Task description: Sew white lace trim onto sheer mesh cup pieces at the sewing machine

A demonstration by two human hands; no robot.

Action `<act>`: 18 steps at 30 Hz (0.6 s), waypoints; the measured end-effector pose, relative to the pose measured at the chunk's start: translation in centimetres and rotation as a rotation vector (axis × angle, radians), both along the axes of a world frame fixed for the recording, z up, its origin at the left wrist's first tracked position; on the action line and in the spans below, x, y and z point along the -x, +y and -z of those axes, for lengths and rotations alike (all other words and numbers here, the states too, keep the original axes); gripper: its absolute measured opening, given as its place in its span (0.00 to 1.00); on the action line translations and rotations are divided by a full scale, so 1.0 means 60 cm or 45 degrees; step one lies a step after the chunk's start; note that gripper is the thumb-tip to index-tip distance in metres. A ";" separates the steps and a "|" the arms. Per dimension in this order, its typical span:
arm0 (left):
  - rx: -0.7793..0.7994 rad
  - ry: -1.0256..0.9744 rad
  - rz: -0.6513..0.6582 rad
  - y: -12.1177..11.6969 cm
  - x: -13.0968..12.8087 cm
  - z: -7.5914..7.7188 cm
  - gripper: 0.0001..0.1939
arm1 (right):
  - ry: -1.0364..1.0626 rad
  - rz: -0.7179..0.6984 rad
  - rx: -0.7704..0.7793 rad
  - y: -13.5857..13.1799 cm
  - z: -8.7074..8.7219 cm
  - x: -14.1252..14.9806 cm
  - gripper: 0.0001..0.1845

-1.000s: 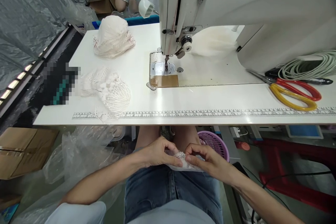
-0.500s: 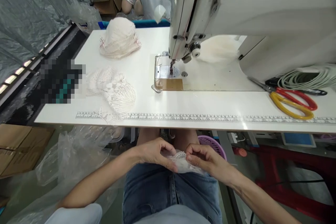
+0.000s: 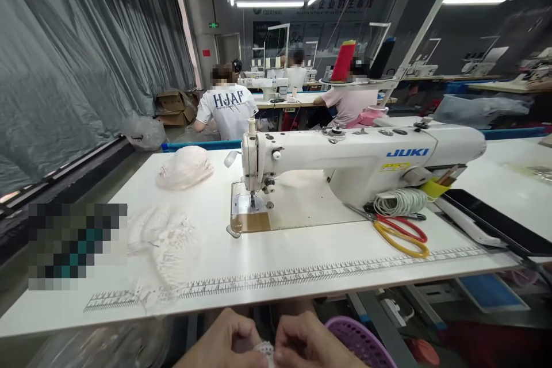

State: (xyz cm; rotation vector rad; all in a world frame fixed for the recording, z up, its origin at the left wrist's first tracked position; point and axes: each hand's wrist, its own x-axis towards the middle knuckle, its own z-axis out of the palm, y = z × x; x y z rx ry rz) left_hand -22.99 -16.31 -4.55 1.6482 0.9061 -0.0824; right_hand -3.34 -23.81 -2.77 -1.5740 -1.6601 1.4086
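Observation:
At the bottom edge, below the table's front, my left hand (image 3: 226,342) and my right hand (image 3: 308,342) are both closed on a small white lace piece (image 3: 264,349) held between them. Only the backs of the hands and a bit of the lace show. A white Juki sewing machine (image 3: 345,155) stands on the white table (image 3: 310,253) ahead of me. Loose white lace pieces (image 3: 166,238) lie on the table at the left, and a rounded pile of them (image 3: 184,167) sits farther back.
Scissors with red and yellow handles (image 3: 401,233) and a coil of white cord (image 3: 399,201) lie right of the needle plate. A ruler strip (image 3: 280,279) runs along the front edge. A purple basket (image 3: 360,345) sits under the table. Several people work at tables behind.
My view has tilted up from my lap to the room, so my hands and the lace have slid to the bottom edge. Both hands still pinch the lace.

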 end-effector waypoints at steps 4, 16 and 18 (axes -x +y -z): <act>-0.187 0.033 -0.119 0.055 0.011 -0.084 0.11 | -0.019 -0.067 -0.245 0.045 -0.035 0.013 0.06; -0.296 0.220 0.067 0.320 -0.114 -0.092 0.13 | -0.511 0.033 -0.694 0.278 0.000 -0.054 0.11; -0.254 0.279 0.061 0.329 -0.128 -0.087 0.11 | -0.566 0.029 -0.741 0.282 0.003 -0.079 0.10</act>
